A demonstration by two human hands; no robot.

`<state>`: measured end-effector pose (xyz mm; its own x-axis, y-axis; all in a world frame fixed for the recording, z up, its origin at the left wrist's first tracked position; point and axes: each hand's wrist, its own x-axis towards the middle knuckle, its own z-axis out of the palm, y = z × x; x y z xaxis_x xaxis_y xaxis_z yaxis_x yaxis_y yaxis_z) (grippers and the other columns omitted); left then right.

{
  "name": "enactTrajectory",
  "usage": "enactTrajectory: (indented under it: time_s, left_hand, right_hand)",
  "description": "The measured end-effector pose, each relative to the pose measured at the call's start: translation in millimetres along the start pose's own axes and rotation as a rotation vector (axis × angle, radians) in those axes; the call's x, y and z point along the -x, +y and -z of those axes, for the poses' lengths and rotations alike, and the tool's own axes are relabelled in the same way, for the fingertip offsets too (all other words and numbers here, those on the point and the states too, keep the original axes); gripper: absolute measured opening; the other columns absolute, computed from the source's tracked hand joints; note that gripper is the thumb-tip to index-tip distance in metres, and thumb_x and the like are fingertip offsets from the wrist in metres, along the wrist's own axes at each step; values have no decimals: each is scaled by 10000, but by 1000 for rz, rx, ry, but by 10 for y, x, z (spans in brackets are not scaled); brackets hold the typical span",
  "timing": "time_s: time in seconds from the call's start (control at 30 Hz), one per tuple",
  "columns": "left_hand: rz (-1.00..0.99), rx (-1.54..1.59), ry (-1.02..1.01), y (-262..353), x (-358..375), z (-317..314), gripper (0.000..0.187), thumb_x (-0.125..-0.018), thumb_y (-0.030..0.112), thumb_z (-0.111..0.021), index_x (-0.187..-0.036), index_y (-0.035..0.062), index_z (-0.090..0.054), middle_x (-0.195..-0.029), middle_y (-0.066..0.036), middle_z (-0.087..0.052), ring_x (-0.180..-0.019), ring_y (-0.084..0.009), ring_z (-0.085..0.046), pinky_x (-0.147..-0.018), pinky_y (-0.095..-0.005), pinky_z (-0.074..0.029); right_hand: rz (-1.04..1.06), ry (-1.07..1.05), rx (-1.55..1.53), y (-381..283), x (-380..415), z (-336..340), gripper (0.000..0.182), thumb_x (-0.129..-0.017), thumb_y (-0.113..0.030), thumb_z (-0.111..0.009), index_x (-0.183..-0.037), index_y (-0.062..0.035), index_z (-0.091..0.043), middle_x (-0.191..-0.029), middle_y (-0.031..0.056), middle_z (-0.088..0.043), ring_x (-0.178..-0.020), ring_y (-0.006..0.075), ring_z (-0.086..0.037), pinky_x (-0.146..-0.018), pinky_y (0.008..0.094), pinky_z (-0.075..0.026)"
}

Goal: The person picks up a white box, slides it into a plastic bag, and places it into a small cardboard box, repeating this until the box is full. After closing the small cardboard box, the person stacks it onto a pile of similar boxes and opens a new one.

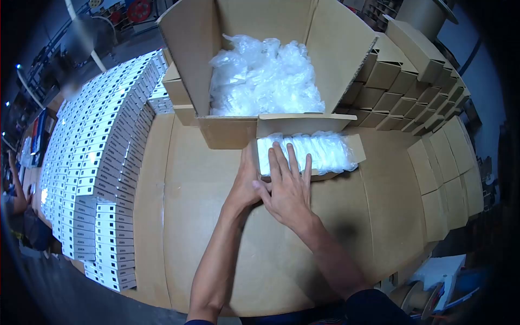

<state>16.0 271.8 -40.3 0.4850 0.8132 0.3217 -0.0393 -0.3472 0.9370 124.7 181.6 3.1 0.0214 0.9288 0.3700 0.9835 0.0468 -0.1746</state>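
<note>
A small open cardboard box (355, 146) lies on the cardboard-covered table in front of a large carton. Inside it, a row of clear plastic-wrapped packets (325, 151) is packed side by side. My left hand (246, 181) grips the box's left end, with its fingers running along that side and partly hidden. Spread fingers of my right hand (287, 187) rest over the packets and the near edge of the box. The right thumb reaches across to the left hand.
Behind stands a large open carton (230, 132) full of clear plastic-wrapped packets (265, 76). White boxes (103, 146) are stacked high at left. Folded brown boxes (387, 103) pile up at back right, with more brown boxes (447, 179) at right. Another person's arm (19, 187) shows far left.
</note>
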Motion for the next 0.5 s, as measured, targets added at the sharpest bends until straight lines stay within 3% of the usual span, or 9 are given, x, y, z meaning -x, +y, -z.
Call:
enactTrajectory:
  time_s: [0.07, 0.1, 0.17, 0.23, 0.3, 0.4, 0.5]
  left_hand:
    - [-4, 51, 47, -135, 6, -67, 1023, -653, 196, -943, -1496, 10, -393, -1438, -203, -451, -1356, -356, -478, -1130, -436, -411]
    - [-7, 6, 19, -42, 22, -45, 1032, -650, 170, -948, -1500, 13, -384, -1442, -192, -459, -1354, -338, -484, -1130, -427, -416]
    - [-42, -82, -44, 309, -12, -51, 1052, -644, 120, -957, -1508, 19, -366, -1451, -171, -476, -1351, -302, -496, -1129, -408, -426]
    - [53, 43, 18, 389, 57, -134, 1006, -653, 35, -950, -1486, 16, -386, -1439, -137, -515, -1332, -255, -521, -1140, -386, -427]
    - [100, 110, 39, 382, 62, -168, 985, -662, 17, -943, -1476, 12, -388, -1428, -129, -527, -1321, -243, -530, -1141, -379, -429]
    - [60, 71, 59, 280, 84, -198, 927, -702, 43, -928, -1460, 4, -396, -1407, -133, -549, -1303, -233, -544, -1116, -379, -446]
    - [38, 5, 59, 141, 92, -174, 857, -747, 109, -913, -1440, -2, -422, -1369, -144, -582, -1280, -238, -563, -1094, -376, -456]
  right_hand:
    - [26, -9, -3, 28, 27, 68, 805, -973, -485, -596, -1521, 67, -391, -1632, 219, -306, -1503, 431, -268, -1164, 728, -145]
    - [31, -1, -68, 16, 53, 204, 770, -939, -430, -667, -1491, 55, -435, -1580, 226, -391, -1477, 440, -318, -1170, 696, -187]
    - [32, 248, -304, 220, 424, 366, 710, -884, -316, -735, -1454, 22, -480, -1483, 221, -502, -1390, 434, -451, -1171, 606, -284]
    - [-301, 407, -378, 534, 910, 224, 647, -831, -148, -749, -1418, -7, -518, -1383, 215, -575, -1282, 398, -566, -1106, 500, -409]
    - [-722, 374, -691, 892, 1101, 112, 685, -823, -71, -730, -1454, -7, -470, -1365, 226, -566, -1225, 372, -605, -1050, 442, -488]
    - [-558, 248, -748, 1377, 970, 72, 764, -829, -33, -741, -1502, 5, -381, -1393, 220, -540, -1282, 337, -566, -1024, 404, -530]
    - [-433, 122, -1168, 1726, 681, -47, 872, -819, -68, -793, -1536, 12, -303, -1439, 197, -504, -1355, 310, -501, -1075, 389, -503]
